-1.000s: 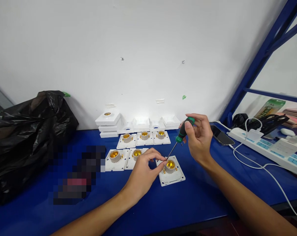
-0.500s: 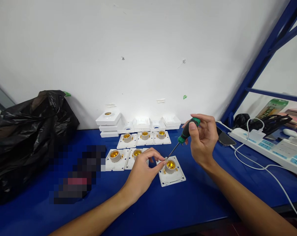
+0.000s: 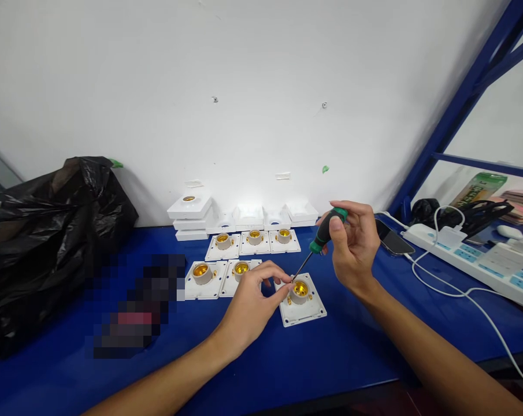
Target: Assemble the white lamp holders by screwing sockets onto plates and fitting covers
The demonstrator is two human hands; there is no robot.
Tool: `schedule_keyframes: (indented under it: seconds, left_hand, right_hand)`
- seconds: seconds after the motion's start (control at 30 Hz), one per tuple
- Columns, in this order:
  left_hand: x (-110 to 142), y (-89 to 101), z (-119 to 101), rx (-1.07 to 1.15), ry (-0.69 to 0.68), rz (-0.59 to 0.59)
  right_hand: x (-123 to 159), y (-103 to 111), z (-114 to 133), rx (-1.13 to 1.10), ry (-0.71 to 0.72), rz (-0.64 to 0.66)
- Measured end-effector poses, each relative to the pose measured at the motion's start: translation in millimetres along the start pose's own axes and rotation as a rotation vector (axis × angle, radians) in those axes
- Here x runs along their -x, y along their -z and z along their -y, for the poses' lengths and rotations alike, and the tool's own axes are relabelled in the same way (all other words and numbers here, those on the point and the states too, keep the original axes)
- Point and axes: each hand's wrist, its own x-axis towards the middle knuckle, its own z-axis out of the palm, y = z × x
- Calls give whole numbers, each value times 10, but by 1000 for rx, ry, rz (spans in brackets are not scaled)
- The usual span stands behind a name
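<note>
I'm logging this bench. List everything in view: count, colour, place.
Screwdriver: 1, green-black, right hand
Socket plates: 6, white-gold, centre
Covers: about 7, white, by wall
Bag: 1, black, left
Pixelated patch: 1, mostly dark, left
Phone: 1, dark, right
Power strip: 1, white, right
Cables: several, white, right
Clutter: uncounted, mixed, right
Table: 1, blue, below
Frame: 1, blue, right
Wall: 1, white, behind
Left hand: 1, bare, at screwdriver tip
Right hand: 1, bare, on screwdriver

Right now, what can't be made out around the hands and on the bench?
In the head view:
- Screwdriver tip: too small to read at the left hand's fingertips.
- Nearest lampholder left of that hand: partly covered by it.
- Dark object: masked by pixelation.
- Black bag contents: hidden by its plastic.
- Power strip end: cut off by the right edge.
</note>
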Motion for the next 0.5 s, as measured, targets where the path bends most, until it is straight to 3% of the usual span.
schedule_keyframes:
  seconds: [0.5]
  left_hand:
    - [0, 14, 18, -54, -7, -32]
  right_hand:
    - [46, 14, -34, 98, 3, -21]
